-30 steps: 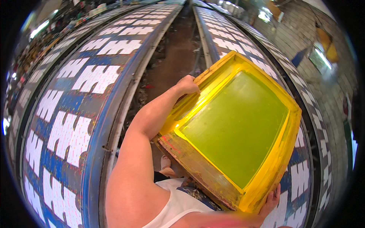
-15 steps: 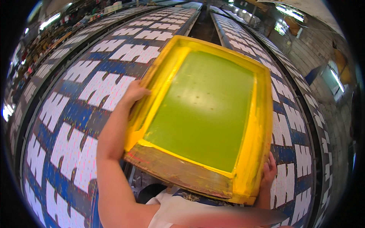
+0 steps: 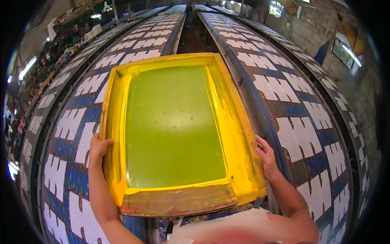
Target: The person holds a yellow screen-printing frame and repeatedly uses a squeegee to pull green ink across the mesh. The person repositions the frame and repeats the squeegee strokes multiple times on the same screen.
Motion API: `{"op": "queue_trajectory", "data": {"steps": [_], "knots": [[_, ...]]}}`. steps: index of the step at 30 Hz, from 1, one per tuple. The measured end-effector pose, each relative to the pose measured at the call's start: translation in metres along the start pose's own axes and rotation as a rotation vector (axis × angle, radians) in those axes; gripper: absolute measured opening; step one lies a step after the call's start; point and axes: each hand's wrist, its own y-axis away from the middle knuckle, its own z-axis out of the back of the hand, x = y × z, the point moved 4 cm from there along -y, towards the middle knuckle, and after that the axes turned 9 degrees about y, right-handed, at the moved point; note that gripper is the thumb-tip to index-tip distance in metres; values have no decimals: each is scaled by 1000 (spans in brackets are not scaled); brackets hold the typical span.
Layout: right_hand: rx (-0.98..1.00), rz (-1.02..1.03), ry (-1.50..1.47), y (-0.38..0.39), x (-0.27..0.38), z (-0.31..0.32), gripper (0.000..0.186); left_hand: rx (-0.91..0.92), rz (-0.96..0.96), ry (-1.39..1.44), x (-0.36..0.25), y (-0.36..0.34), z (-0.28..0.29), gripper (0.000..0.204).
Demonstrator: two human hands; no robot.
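Observation:
A large screen-printing frame point(image 3: 170, 122) is held up in front of my body. Its green mesh is edged with wet-looking yellow ink, and a worn brown strip point(image 3: 178, 202) runs along the near side. My left hand point(image 3: 100, 147) grips the left rail, thumb over the edge. On the opposite rail, my right hand point(image 3: 266, 157) is closed around the outer side. The fingers under the frame are partly hidden on both sides.
Long printing tables flank me: the left table point(image 3: 77, 99) and the right table point(image 3: 290, 107), both blue with rows of white cut fabric pieces point(image 3: 298, 138). A dark aisle point(image 3: 195, 38) runs between them. A block wall point(image 3: 313, 28) stands at far right; clutter lines the far left.
The screen frame has swung left and sits more level across my front, over the aisle and left table edge. My right hand has come further into view along its rail.

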Motion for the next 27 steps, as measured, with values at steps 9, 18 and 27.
{"op": "queue_trajectory", "data": {"steps": [9, 18, 27], "knots": [[46, 26, -45, -227, -39, 1, 76, -113, 33, -38, -25, -141, -62, 35], [106, 44, 6, -432, -14, 32, 83, -134, 42, 113, -80, -276, -160, 36], [153, 60, 28, -595, -33, 30, 80, -111, 79, 39, -123, -423, -241, 39]]}}
